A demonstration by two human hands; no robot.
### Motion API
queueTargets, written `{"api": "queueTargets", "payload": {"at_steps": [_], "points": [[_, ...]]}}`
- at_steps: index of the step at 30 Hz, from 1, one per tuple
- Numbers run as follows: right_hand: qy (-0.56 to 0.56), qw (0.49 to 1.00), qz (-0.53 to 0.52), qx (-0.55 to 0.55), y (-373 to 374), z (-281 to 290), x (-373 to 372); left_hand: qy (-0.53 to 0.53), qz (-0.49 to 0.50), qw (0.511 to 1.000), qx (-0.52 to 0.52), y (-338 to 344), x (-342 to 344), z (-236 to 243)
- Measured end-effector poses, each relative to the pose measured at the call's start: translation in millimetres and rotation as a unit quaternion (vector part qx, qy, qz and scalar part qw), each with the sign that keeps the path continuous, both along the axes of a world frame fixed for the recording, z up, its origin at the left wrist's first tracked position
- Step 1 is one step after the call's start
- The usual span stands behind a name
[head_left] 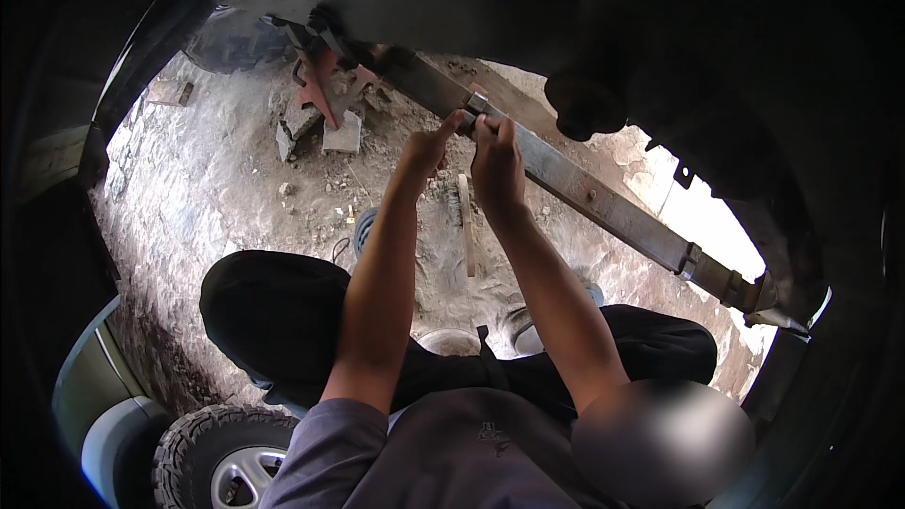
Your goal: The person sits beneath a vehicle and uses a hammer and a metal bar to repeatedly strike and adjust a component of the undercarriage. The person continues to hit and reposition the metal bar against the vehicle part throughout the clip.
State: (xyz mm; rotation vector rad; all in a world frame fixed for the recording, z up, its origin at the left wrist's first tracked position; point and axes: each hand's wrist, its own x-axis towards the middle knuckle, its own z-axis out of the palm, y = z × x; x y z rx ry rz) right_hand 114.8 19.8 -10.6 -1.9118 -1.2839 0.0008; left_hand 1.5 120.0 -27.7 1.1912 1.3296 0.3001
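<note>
A long metal leaf spring (594, 205) runs diagonally beneath a dark vehicle body, with a metal clamp (476, 104) around it near the upper middle. My left hand (424, 146) reaches up to the clamp, thumb at its lower left and fingers curled. My right hand (497, 155) is beside it, fingers bent onto the clamp and bar. Both hands are closed on that spot; exactly what the fingertips pinch is partly hidden. Another band (690, 259) wraps the spring farther down to the right.
A red jack stand (320, 90) stands among concrete blocks (341, 132) on the rough dirt floor (189, 207). A thin wooden strip (467, 236) lies below my hands. An off-road tyre (189, 443) is at lower left. Dark undercarriage parts (589, 99) hang at upper right.
</note>
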Motion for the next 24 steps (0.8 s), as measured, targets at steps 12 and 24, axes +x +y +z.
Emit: {"api": "queueTargets", "payload": {"at_steps": [12,24], "points": [[0.003,1.0,-0.004,-0.011,-5.9,8.7,-13.3,-0.001,0.0,1.0,0.025,1.1,2.4,-2.1],[-0.01,1.0,0.005,-0.021,-6.2,8.0,-2.3,-0.061,0.027,0.998,0.0,-2.5,2.9,3.3]]}}
